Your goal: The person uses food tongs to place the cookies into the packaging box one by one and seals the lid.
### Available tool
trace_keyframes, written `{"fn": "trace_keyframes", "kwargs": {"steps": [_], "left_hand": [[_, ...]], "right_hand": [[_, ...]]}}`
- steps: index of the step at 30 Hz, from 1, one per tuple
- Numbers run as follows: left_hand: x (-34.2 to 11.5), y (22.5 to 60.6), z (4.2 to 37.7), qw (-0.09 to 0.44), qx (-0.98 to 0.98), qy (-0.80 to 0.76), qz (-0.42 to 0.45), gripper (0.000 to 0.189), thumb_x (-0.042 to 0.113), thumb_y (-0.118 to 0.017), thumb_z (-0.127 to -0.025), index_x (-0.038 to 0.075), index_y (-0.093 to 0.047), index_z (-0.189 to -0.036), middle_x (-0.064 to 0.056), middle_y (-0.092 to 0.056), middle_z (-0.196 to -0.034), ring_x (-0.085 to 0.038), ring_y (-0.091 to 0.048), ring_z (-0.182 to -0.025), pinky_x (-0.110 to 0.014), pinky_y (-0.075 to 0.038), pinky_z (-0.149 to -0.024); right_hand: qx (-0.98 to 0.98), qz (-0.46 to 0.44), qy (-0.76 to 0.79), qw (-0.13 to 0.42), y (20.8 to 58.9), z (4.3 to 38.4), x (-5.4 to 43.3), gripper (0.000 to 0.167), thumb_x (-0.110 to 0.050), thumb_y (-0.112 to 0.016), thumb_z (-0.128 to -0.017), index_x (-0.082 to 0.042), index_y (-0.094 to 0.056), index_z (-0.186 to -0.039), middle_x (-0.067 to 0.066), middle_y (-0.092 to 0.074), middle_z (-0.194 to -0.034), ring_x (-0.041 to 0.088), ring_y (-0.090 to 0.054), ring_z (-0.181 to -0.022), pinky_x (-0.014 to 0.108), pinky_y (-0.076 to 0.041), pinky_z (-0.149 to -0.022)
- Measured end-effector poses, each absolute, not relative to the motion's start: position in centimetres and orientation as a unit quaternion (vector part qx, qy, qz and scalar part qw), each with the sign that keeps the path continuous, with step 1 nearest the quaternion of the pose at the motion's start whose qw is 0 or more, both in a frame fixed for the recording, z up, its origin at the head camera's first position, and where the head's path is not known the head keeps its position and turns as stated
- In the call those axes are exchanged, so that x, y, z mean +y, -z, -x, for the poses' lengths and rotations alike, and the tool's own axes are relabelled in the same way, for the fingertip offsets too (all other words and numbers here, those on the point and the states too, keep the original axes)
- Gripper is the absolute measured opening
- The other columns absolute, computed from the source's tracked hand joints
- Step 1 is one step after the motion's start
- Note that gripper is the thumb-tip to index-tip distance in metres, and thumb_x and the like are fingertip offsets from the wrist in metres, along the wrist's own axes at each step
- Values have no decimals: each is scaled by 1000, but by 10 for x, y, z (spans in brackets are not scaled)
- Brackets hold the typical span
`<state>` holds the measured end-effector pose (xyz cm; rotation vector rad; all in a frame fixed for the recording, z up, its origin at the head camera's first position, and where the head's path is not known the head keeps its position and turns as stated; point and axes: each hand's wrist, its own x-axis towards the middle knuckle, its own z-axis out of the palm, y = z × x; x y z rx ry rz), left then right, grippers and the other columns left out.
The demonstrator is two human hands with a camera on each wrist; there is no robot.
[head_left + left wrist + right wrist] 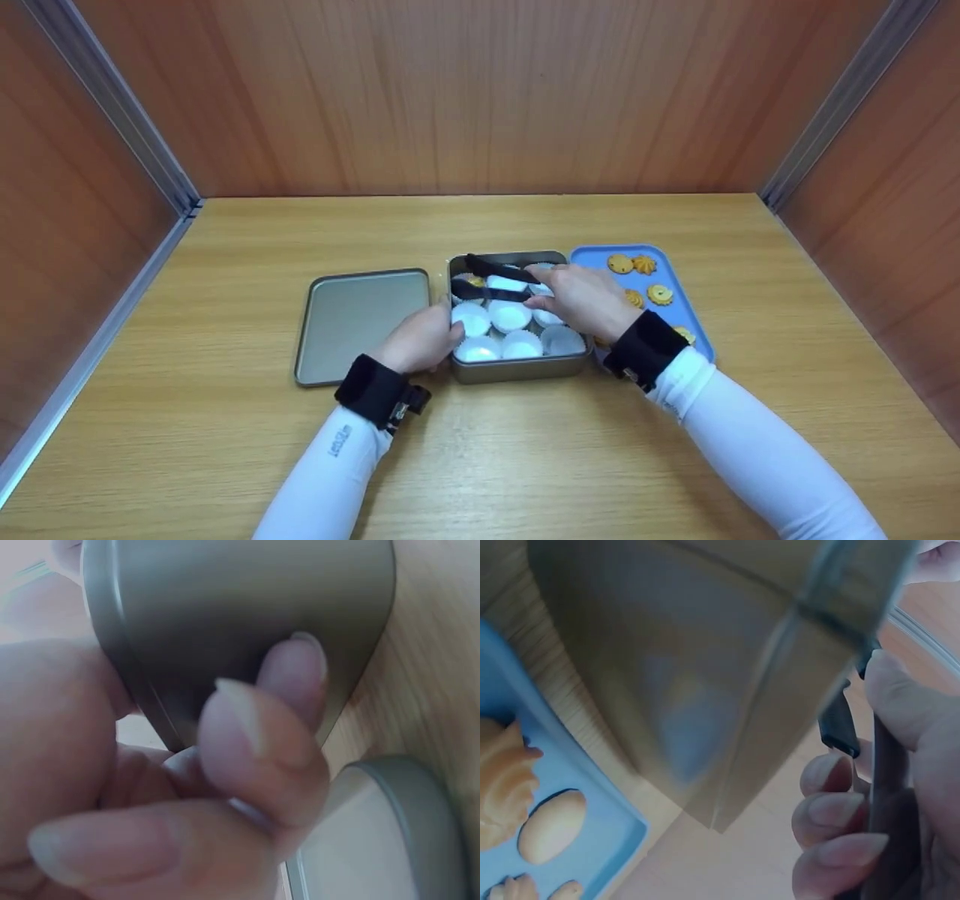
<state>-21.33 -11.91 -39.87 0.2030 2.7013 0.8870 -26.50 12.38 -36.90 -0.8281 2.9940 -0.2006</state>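
A rectangular metal tin (525, 370) holds rows of white paper cups (510, 317). My left hand (421, 339) grips the tin's left side, the thumb at the rim and fingertips against the outer wall (225, 600). With my right hand (589, 300) I hold black tongs (495, 294) over the back of the tin, their two arms spread apart and pointing left. Between the tong tips a cookie (475, 281) shows in the back left cup. In the right wrist view the fingers curl round the tongs' handle (892, 817), and the tips are hidden behind the tin.
Right of the tin lies a blue tray (694, 300) with several cookies (660, 294), partly covered by my right forearm. The tin's lid (360, 319) lies flat to the left. Wooden panels (480, 97) enclose the table's back and sides.
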Motion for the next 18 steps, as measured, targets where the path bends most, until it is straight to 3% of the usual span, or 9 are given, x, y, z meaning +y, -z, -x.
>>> {"fn": "trace_keyframes", "kwargs": {"steps": [4,11,18], "left_hand": [[-118,399,213,145,938,-308,-71,67,25,-47,-105,-9,-15,-154,-8,-61,-64,-17,-52,-42,-31,-47,-47],[-116,401,215,143,936,-313,-77,65,22,-46,-104,-9,-18,-153,-8,-61,-67,-17,-54,-42,-30,-47,-48],[-115,402,217,162,935,-308,-69,67,25,-44,-105,-7,-13,-155,-9,-61,-67,-18,-53,-44,-30,-46,-46]], "right_hand": [[961,269,61,24,369,265,124,59,-47,-59,-98,-14,-51,-147,13,-67,-124,21,-58,-80,29,-44,-54],[959,272,71,14,359,261,132,62,-47,-59,-97,-12,-50,-147,9,-69,-86,21,-53,-64,30,-37,-48],[963,244,110,-27,335,254,157,64,-47,-59,-97,-9,-49,-147,8,-67,-81,16,-53,-54,31,-42,-47]]}}
